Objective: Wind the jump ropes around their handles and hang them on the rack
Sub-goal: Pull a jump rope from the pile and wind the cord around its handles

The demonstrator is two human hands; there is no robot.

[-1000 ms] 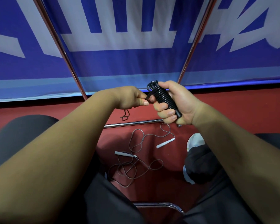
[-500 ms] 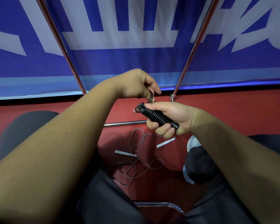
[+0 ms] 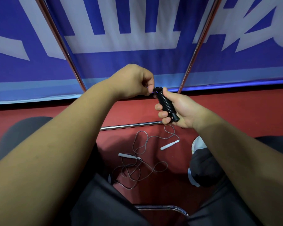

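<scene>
My right hand (image 3: 178,106) grips a black jump rope (image 3: 166,103) whose cord is wound in tight coils around its handles. The bundle tilts up to the left. At its top end, my left hand (image 3: 134,82) pinches the last bit of black cord with curled fingers. On the red floor between my knees lies a second jump rope (image 3: 137,162), a thin grey cord in loose loops with two white handles. The rack's chrome poles (image 3: 196,51) rise in front of the blue banner, and its low crossbar (image 3: 129,126) runs just beneath my hands.
A blue and white banner (image 3: 137,59) covers the wall ahead. A chrome chair edge (image 3: 162,207) curves between my thighs. My dark-trousered knees flank the floor rope, and a white shoe (image 3: 198,143) shows at the right.
My right hand has turned the wound bundle more upright and raised it a little. My left hand came down onto its top end and now pinches the cord there.
</scene>
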